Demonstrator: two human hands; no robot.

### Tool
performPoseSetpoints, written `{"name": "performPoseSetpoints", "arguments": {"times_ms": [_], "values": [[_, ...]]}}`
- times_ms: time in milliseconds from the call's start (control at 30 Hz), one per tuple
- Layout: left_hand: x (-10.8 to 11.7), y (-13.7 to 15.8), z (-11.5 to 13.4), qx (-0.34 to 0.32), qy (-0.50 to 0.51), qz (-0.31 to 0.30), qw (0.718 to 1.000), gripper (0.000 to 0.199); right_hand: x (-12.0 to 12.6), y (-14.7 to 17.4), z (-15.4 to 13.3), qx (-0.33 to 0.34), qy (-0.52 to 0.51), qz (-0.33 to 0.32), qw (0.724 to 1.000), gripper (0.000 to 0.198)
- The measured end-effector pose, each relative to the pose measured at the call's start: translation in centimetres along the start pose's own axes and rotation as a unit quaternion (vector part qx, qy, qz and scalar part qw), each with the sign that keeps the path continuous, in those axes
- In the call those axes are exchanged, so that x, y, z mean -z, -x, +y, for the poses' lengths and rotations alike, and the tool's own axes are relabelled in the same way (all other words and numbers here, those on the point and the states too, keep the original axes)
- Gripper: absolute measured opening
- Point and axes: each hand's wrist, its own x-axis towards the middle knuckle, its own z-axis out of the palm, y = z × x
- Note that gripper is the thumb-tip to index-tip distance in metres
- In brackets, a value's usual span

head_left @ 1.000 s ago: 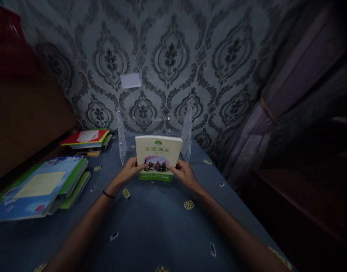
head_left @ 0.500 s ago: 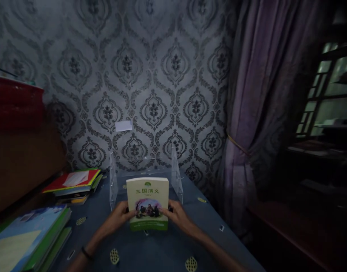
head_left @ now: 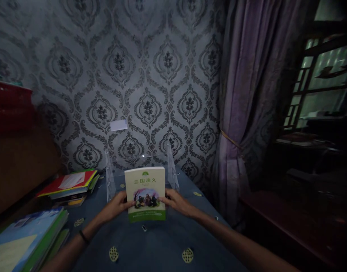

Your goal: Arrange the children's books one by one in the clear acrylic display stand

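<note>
A cream paperback book (head_left: 146,185) with a green lower band and a picture of seated figures is held upright, its cover facing me. My left hand (head_left: 119,206) grips its left edge, thumb on the cover and fingers behind. On the opposite edge, my right hand (head_left: 175,201) holds it the same way. Just behind the book stands a clear acrylic rack (head_left: 172,168) with two side panels; the book hides part of it.
Blue patterned cloth (head_left: 150,249) covers the table. Large books (head_left: 23,236) lie at the near left, with a red-topped stack (head_left: 68,183) farther back. A patterned wall rises behind; a purple curtain (head_left: 235,113) hangs at right.
The book, still in both hands, has risen a little and covers more of the rack. My view has turned slightly to the right.
</note>
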Motion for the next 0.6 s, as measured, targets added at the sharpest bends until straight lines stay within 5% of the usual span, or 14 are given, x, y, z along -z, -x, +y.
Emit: {"name": "performPoseSetpoints", "arguments": {"times_ms": [233, 367, 600], "values": [[4.7, -6.8, 9.4, -0.028, -0.083, -0.015, 0.996, 0.046, 9.9, -9.0, -4.8, 0.013, -0.004, -0.074, 0.997, 0.048], [7.4, -11.4, 14.5, -0.063, -0.114, 0.025, 0.991, 0.047, 15.5, -14.4, -8.8, 0.025, 0.026, -0.043, 0.998, 0.037], [8.7, -17.1, 16.9, -0.124, -0.169, 0.133, 0.969, 0.035, 18.5, -19.1, -9.6, 0.065, 0.053, 0.056, 0.995, 0.015]]}}
